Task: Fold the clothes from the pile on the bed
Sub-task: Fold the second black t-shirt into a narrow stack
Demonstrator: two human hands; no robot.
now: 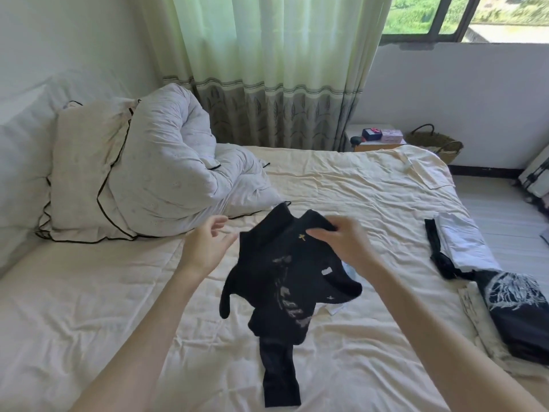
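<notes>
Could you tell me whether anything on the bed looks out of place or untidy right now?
The black garment hangs bunched and twisted from the right hand, its end trailing on the sheet. The duvet is heaped against the pillow. Nothing looks damaged.

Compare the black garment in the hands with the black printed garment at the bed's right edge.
The black garment hangs crumpled, gripped at its top by the right hand; the black printed garment lies folded flat. The first shows faint grey print and a small gold cross, the second a bold white design. Both are black.
</notes>
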